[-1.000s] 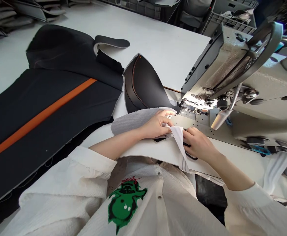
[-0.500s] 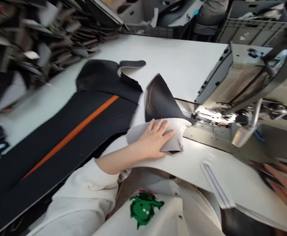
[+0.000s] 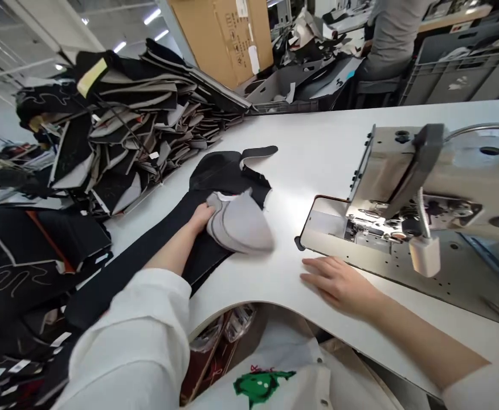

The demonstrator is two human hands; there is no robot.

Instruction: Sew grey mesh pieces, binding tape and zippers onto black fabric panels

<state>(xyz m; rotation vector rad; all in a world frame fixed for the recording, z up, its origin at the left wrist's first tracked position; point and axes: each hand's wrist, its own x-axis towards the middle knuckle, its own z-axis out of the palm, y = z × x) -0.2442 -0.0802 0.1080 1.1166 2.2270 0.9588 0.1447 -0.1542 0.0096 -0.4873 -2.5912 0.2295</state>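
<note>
My left hand grips the left edge of a curved seat-cover piece, its pale grey backing turned upward. That piece lies over a long black cover panel, which has a loose strap-like end at its far side. The fingers of my right hand are stretched out on the white table, holding nothing. Just beyond them is the sewing machine, its lit needle area bare of fabric.
A high pile of black and grey cut pieces stands at the left, with more dark panels below. Behind the white table are a cardboard box, grey crates and a seated person.
The seat-cover piece has moved left, away from the needle, onto the black panel, in my left hand's grip. My right hand has come from the right edge onto the table. The view has tilted up.
</note>
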